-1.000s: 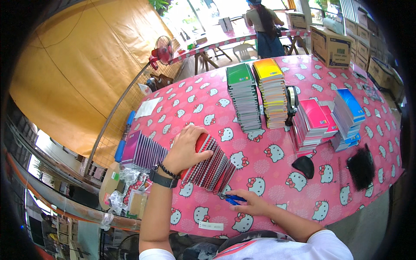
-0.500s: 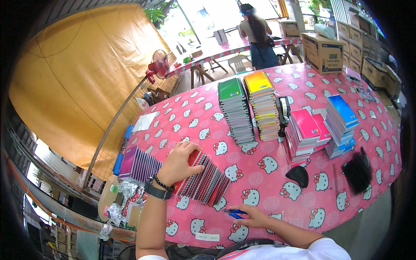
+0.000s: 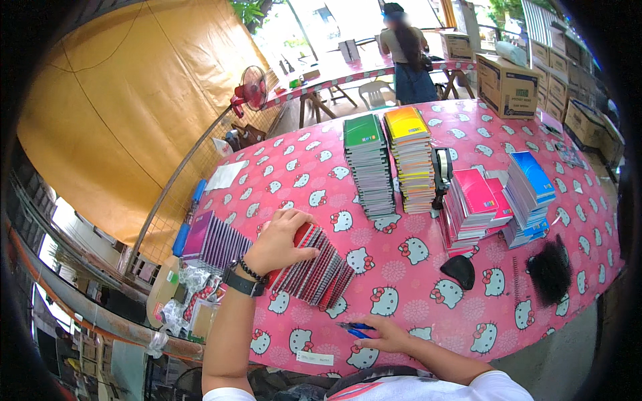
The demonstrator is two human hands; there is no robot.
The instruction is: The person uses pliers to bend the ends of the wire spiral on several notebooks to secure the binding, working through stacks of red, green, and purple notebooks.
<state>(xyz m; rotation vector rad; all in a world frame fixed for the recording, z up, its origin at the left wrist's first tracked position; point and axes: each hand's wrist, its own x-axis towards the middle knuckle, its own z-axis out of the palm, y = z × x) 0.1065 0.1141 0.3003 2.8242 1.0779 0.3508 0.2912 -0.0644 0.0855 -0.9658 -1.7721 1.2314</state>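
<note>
My left hand [image 3: 283, 242] spans the top of a leaning stack of red spiral notebooks [image 3: 317, 271], its thumb on the near side and its fingers over the far edge. Low over the table's near side, my right hand [image 3: 391, 334] is closed around blue-handled pliers [image 3: 358, 330], their dark jaws pointing left toward the stack. A row of purple spiral notebooks [image 3: 217, 244] leans just left of my left wrist. Farther away stand tall stacks of green notebooks [image 3: 366, 167] and yellow notebooks [image 3: 411, 160].
Pink notebooks [image 3: 473, 194] and blue notebooks [image 3: 529, 184] are piled at the right, beside a tape dispenser [image 3: 442, 170]. Black wire coils [image 3: 550, 271] and a black rounded object [image 3: 458, 272] lie nearer. A cardboard box [image 3: 507, 87] sits at the far edge; a person [image 3: 404, 53] stands beyond.
The view has shifted slightly. My left hand remains on the red notebooks, and my right hand still holds the pliers near the same spot.
</note>
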